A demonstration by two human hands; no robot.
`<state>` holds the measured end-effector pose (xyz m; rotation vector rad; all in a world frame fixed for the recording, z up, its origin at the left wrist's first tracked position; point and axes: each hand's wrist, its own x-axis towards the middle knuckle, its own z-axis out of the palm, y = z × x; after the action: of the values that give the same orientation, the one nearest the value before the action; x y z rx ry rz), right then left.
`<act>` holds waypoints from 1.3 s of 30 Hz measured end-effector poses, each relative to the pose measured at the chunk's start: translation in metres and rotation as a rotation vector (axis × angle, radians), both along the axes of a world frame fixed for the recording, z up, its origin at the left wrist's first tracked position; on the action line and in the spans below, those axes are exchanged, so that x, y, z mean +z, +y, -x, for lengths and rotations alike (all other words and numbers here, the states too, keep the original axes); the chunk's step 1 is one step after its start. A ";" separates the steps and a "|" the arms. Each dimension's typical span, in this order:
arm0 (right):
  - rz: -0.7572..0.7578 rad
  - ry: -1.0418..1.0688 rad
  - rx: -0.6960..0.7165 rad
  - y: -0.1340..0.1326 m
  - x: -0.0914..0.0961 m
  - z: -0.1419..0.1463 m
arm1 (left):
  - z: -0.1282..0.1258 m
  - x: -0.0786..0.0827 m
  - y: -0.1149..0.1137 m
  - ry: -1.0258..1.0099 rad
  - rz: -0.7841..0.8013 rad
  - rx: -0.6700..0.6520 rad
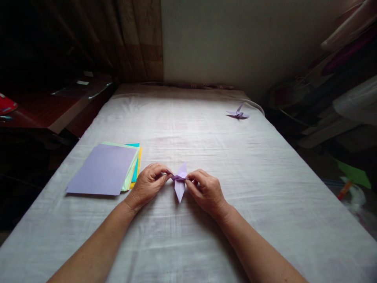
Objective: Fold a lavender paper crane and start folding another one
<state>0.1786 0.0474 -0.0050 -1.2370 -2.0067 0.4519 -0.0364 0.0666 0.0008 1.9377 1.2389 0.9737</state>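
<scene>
A light purple origami crane (180,188) is held just above the cloth, between my two hands. Its two wings point away from me and toward me. My left hand (151,181) pinches the narrow point on its left side between thumb and fingers. On the opposite side, my right hand (207,190) pinches the other narrow end, which the fingertips partly hide. Close to my left hand lies a stack of square paper (101,169), with a purple sheet on top and green, blue and yellow edges showing beneath.
Another purple origami crane (238,113) rests near the far right corner of the cloth-covered surface (188,129). A dark red wooden table (53,108) with a clear plastic sleeve stands at the left. A green sheet (354,173) lies beyond the right edge, beneath hanging clothes.
</scene>
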 end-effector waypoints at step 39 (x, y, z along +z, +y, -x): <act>0.037 -0.065 -0.011 -0.003 0.000 0.009 | -0.004 -0.002 -0.002 0.162 -0.027 -0.018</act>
<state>0.1695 0.0446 -0.0048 -1.3004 -2.0534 0.4508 -0.0325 0.0646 -0.0011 2.0802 1.3009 0.8418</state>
